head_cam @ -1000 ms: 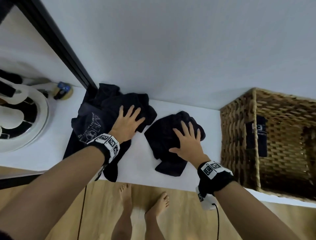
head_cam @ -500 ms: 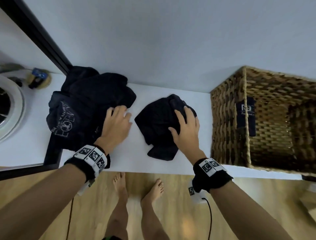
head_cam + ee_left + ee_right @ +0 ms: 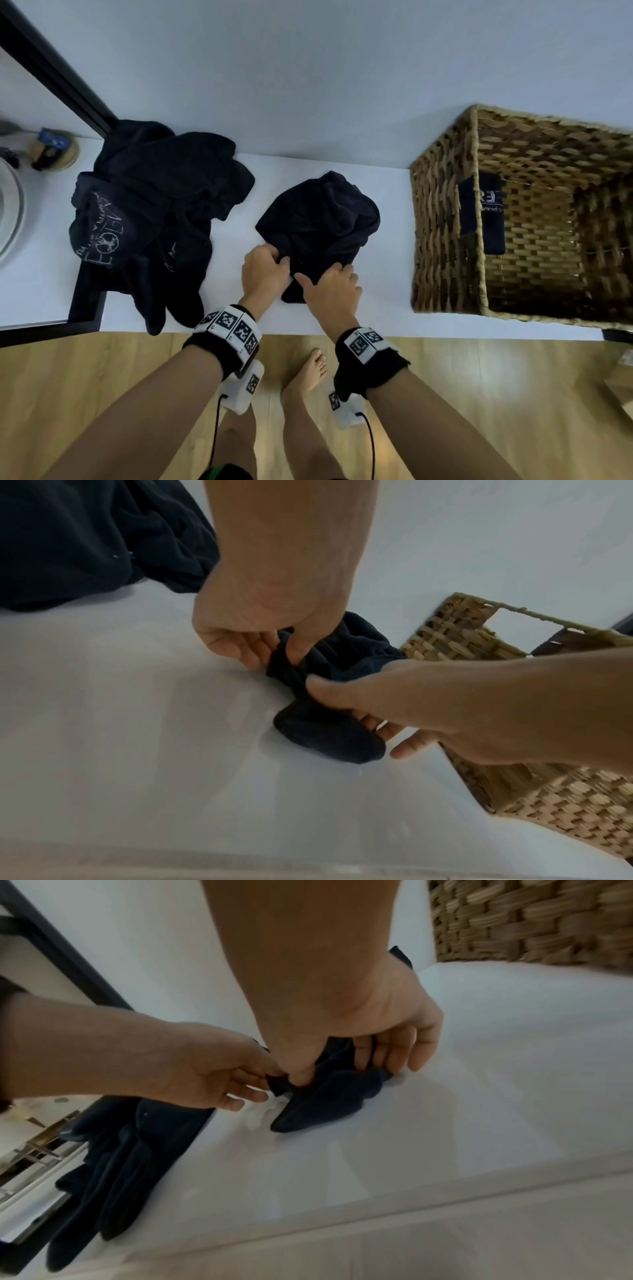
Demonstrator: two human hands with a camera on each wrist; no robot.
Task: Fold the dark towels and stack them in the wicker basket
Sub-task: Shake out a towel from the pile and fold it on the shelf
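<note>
A crumpled dark towel (image 3: 320, 219) lies on the white table (image 3: 44, 291) in the middle. My left hand (image 3: 265, 272) pinches its near edge (image 3: 284, 656) between thumb and fingers. Beside it, my right hand (image 3: 334, 286) pinches the same near edge (image 3: 329, 1066), thumb on top. A larger heap of dark towels (image 3: 150, 205), one with white lettering, lies to the left and hangs over the front edge. The wicker basket (image 3: 445, 222) stands at the right, with a dark label (image 3: 483, 212) on its inner wall.
The wall runs close behind the table. A black frame (image 3: 51, 65) slants at the back left, with a white round object (image 3: 10, 219) and a small brown item (image 3: 54, 150) beyond it. Wooden floor and my bare feet lie below the table's front edge.
Both hands left their flat rest on the cloth. The left hand moved from the left heap over to the middle towel, and both now pinch that towel's near edge.
</note>
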